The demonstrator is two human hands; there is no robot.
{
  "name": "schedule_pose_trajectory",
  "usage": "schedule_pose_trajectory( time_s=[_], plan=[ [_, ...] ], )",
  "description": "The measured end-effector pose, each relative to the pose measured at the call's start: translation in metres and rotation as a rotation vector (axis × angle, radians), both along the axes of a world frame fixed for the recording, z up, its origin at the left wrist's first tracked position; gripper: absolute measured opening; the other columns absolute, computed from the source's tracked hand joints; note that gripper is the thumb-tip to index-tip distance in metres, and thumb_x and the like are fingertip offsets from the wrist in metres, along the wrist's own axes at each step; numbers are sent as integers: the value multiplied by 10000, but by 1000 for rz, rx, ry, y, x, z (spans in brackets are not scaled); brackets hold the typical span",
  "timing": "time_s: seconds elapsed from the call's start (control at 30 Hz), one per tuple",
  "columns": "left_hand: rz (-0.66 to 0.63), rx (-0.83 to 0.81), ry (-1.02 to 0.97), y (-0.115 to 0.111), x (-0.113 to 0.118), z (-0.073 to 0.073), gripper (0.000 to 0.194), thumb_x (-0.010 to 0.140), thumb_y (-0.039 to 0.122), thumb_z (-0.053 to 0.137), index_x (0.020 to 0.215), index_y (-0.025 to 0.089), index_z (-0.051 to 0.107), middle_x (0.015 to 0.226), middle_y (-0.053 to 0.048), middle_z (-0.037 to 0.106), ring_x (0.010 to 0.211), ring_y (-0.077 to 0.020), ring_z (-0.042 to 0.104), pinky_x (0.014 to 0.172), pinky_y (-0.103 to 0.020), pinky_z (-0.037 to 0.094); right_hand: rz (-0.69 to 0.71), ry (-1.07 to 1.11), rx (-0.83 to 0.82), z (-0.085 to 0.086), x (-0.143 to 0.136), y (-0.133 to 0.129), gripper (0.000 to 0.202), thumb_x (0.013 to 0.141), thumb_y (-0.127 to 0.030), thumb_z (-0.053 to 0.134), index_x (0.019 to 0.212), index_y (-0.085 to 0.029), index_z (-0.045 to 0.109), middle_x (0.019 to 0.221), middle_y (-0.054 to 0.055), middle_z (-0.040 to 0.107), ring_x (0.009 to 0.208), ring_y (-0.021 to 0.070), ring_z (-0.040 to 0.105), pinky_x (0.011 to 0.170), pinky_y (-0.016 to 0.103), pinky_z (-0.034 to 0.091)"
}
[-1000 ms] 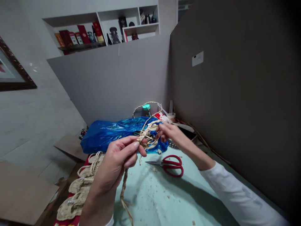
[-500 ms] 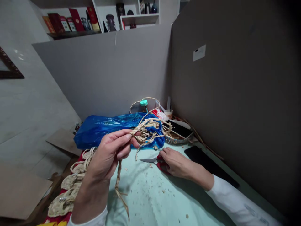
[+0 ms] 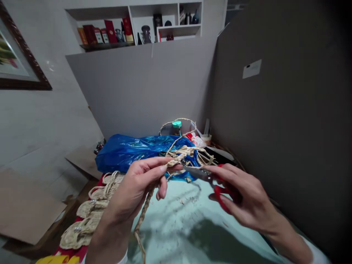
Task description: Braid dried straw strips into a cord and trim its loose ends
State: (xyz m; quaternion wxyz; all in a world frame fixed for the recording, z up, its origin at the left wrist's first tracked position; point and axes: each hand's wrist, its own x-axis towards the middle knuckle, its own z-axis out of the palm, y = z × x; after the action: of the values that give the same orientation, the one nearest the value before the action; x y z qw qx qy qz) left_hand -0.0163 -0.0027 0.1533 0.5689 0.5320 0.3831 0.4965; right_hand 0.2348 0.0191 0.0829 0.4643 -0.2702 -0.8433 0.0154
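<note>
Pinched between thumb and fingers of my left hand [image 3: 147, 179] is a braided straw cord [image 3: 176, 160]; one length hangs below the hand toward the table, and loops extend up and right. My right hand [image 3: 244, 194] is closed on red-handled scissors [image 3: 224, 198], its fingers at the handles. The scissor blades point left, their tips close to the cord beside my left fingertips. Whether they touch the cord I cannot tell.
Behind the hands lies a blue plastic bag [image 3: 121, 150] with loose straw at its opening. Woven straw pieces [image 3: 74, 233] line the left edge on red cloth. A jar with a green lid [image 3: 176, 124] and a cup [image 3: 206, 139] stand at the back. Scraps dot the pale green table [image 3: 170, 223].
My right hand has lifted the scissors off the table and brought them up beside the cord at my left hand. The camera view has shifted a little to the left.
</note>
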Motion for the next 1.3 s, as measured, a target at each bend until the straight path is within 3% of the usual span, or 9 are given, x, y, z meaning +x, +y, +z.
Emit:
schedule_pose_trajectory(
  time_s=[0.1,0.23,0.47,0.77,1.13,1.3],
  plan=[
    [-78,-41,12,-1,13,-6,247,812,162,623,1032,140,732,821,-87,736,447,-67,536,441,-185,385,-112,-71,142,-1,-13,-9,492,815,-172,589,1297,-188,494,949,87,603,793,198,589,657,313,500],
    [-97,-54,75,-4,21,-8,344,860,197,579,1176,94,663,509,-22,626,431,-76,490,461,-181,374,-254,-126,258,-6,-16,-7,477,802,-245,602,1255,-138,499,940,110,602,795,224,578,649,338,479],
    [-83,-23,153,-4,25,-7,591,880,211,550,1438,88,396,523,-20,647,465,-99,503,510,-202,371,-370,-187,377,-10,-14,0,452,839,-244,596,1269,-149,491,855,80,648,724,203,578,656,326,463],
    [-116,-50,88,-9,24,-4,647,877,195,534,1477,94,314,554,-39,658,498,-128,525,542,-231,408,-383,-185,403,-13,-14,1,475,843,-263,609,1288,-140,495,868,89,659,735,203,593,655,323,465],
    [-150,-34,100,-8,23,-7,749,891,240,533,1523,95,158,547,-50,667,452,-138,530,488,-233,400,-309,-116,458,-24,-11,7,387,863,-133,574,1246,-156,522,791,55,680,670,153,615,627,266,472],
    [-142,-10,126,-6,23,-9,726,884,257,542,1513,110,210,547,-43,663,456,-142,534,493,-240,404,-280,-86,410,-27,-13,11,340,867,-101,524,1197,-171,559,751,40,683,631,135,618,594,244,471]
  ],
)
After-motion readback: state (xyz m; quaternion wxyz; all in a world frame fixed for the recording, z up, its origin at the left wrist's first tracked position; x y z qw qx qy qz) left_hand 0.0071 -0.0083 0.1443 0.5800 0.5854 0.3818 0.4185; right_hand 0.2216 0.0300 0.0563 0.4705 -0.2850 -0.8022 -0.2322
